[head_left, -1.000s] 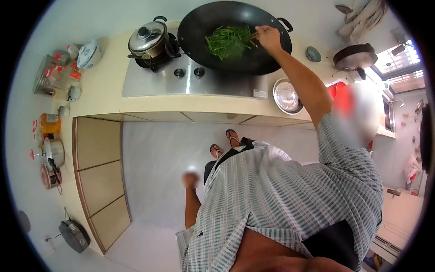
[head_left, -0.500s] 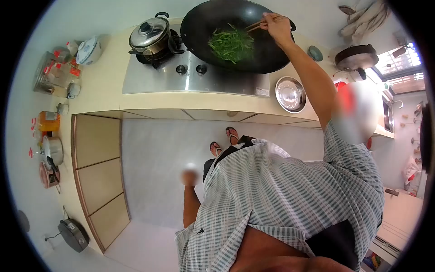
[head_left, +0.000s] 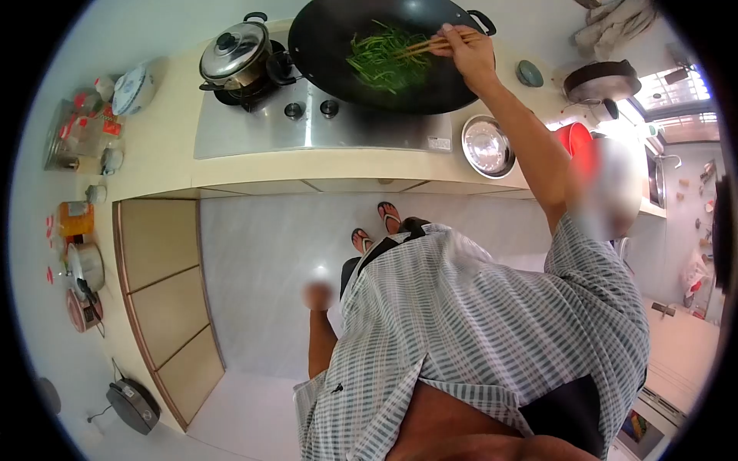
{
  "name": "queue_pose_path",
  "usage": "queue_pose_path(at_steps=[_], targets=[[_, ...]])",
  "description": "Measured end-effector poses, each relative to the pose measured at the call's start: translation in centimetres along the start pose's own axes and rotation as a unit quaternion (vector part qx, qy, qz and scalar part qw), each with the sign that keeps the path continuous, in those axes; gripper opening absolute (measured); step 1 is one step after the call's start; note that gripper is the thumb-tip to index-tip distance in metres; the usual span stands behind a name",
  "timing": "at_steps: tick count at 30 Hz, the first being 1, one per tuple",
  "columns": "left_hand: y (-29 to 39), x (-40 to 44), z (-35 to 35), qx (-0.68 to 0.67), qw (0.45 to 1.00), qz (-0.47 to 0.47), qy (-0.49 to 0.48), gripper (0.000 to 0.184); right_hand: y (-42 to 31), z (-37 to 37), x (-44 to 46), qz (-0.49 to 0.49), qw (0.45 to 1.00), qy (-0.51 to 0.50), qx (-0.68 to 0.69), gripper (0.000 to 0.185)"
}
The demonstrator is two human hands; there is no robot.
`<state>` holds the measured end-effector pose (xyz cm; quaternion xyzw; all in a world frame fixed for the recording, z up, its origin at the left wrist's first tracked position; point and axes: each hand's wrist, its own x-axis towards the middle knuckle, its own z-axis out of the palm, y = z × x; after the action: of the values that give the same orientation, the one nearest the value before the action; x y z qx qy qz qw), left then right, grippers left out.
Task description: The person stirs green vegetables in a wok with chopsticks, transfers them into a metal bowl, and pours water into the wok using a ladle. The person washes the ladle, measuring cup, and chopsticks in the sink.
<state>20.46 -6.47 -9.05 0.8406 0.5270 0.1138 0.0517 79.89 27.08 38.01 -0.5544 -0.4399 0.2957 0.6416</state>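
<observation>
A large black wok (head_left: 321, 58) sits on the steel gas stove (head_left: 254, 137) with a heap of chopped green vegetables (head_left: 384, 65) in it. Over its right side, my right hand (head_left: 470, 58) is closed around wooden chopsticks (head_left: 419, 49), whose tips reach into the greens. My left hand (head_left: 317, 294) hangs low beside my body above the floor, away from the counter. A blur covers it, so its fingers cannot be made out.
A lidded steel pot (head_left: 237, 58) stands on the left burner. Right of the stove are a steel bowl (head_left: 487, 147), a small green dish (head_left: 529, 74) and a red container (head_left: 575, 140). Bottles and a patterned bowl (head_left: 132, 91) line the left counter.
The chopsticks have moved a little left and down, deeper into the greens, with my right hand lower over the wok. The whole view has shifted slightly. My left hand still hangs down.
</observation>
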Motion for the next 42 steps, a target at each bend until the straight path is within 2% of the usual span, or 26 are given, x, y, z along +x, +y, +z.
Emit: queue_pose_path(at_steps=[1, 4, 7, 8, 10, 13, 16, 19, 22, 29, 31, 34, 37, 38, 41, 42], targets=[[-0.2, -0.4, 0.0, -0.010, 0.999, -0.011, -0.031, 0.017, -0.1, 0.5, -0.2, -0.010, 1.000, -0.003, 0.015, 0.024], [-0.2, 0.2, 1.0, -0.049, 0.997, -0.024, 0.060, 0.013, 0.6, 1.7, 0.1, -0.001, 0.999, 0.006, 0.033, 0.025], [0.1, 2.1, -1.9, 0.018, 0.998, 0.027, -0.046, 0.004, 2.5, 1.9, 1.4, 0.015, 1.000, 0.002, 0.007, 0.027], [0.3, 2.7, -1.8, 0.034, 0.999, 0.030, -0.017, 0.002, 3.2, 1.8, 1.9, 0.022, 1.000, 0.005, 0.002, 0.027], [0.8, 3.0, -1.7, 0.068, 0.996, 0.033, 0.040, 0.006, 4.5, 1.9, 2.4, 0.038, 0.999, 0.008, -0.007, 0.027], [1.4, 2.6, -2.3, 0.024, 0.999, 0.025, 0.003, 0.004, 5.2, 2.0, 3.0, 0.056, 0.998, 0.016, 0.004, 0.026], [2.2, 2.3, -1.4, 0.005, 0.997, 0.016, 0.081, 0.014, 4.5, 1.4, 3.2, 0.055, 0.998, 0.013, 0.033, 0.027], [0.7, 0.4, 0.5, -0.009, 0.992, 0.074, 0.103, 0.011, 4.1, 0.9, 3.7, 0.024, 0.999, 0.002, 0.041, 0.029], [1.3, 0.1, 1.5, -0.017, 0.990, 0.038, 0.137, 0.010, 4.6, 1.1, 4.1, 0.031, 0.999, -0.005, 0.008, 0.029], [1.3, 0.6, 1.7, 0.050, 0.992, 0.049, 0.101, 0.014, 5.2, 1.5, 4.6, 0.056, 0.998, 0.019, 0.037, 0.028], [0.8, 0.9, 1.3, -0.032, 0.997, 0.065, 0.005, 0.016, 5.1, 0.7, 4.9, 0.044, 0.997, 0.029, 0.063, 0.028], [1.2, 1.2, 1.1, -0.146, 0.987, 0.046, 0.045, 0.018, 4.9, -0.4, 5.2, 0.060, 0.989, 0.045, 0.127, 0.024], [2.8, 0.8, 1.4, -0.034, 0.997, 0.011, 0.072, 0.013, 4.2, -1.6, 5.2, 0.071, 0.983, 0.067, 0.153, 0.023], [2.6, 0.9, 1.3, -0.004, 0.992, 0.035, 0.119, 0.011, 4.0, -1.9, 5.1, 0.075, 0.982, 0.067, 0.161, 0.022], [2.1, 1.1, 1.7, 0.041, 0.986, 0.053, 0.154, 0.006, 3.2, -3.3, 5.5, 0.077, 0.975, 0.069, 0.194, 0.021], [2.8, 1.1, 0.7, 0.027, 0.995, 0.019, 0.091, 0.006, 3.1, -3.8, 5.8, 0.075, 0.972, 0.069, 0.210, 0.021]])
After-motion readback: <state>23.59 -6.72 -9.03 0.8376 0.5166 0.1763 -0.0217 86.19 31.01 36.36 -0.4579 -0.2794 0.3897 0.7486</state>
